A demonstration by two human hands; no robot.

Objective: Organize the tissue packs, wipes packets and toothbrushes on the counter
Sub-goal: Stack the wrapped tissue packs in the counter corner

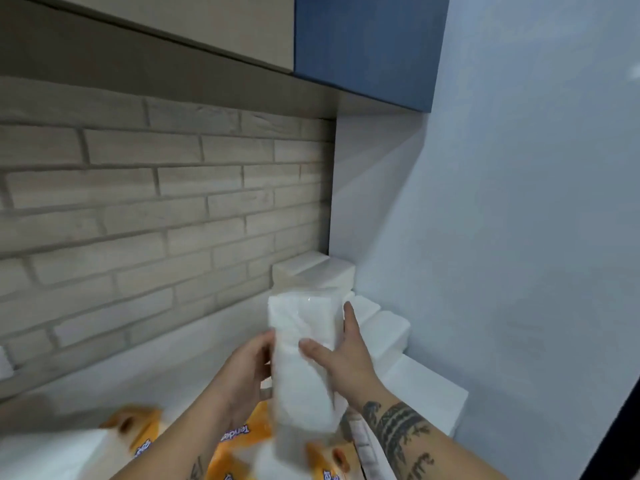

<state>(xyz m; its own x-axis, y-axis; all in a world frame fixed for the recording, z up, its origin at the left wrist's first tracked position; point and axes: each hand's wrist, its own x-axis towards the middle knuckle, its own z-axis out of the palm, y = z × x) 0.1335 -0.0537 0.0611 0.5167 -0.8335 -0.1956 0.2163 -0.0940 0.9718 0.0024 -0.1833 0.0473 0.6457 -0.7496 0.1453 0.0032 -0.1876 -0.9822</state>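
Note:
I hold a white tissue pack [302,362] in clear wrap upright above the counter with both hands. My left hand [246,370] grips its left edge, fingers hidden behind the pack. My right hand [341,355] holds its right side, thumb across the front and fingers along the edge. More white tissue packs [388,332] stand in a stepped row along the right wall, from the far corner [311,271] to the near one [426,396]. Orange wipes packets [242,452] lie below my forearms. No toothbrushes are in view.
A brick-pattern backsplash [156,220] runs behind the white counter [166,368]. A pale wall [519,271] closes the right side. Beige and blue wall cabinets [367,46] hang overhead. Another orange packet [135,427] lies at lower left.

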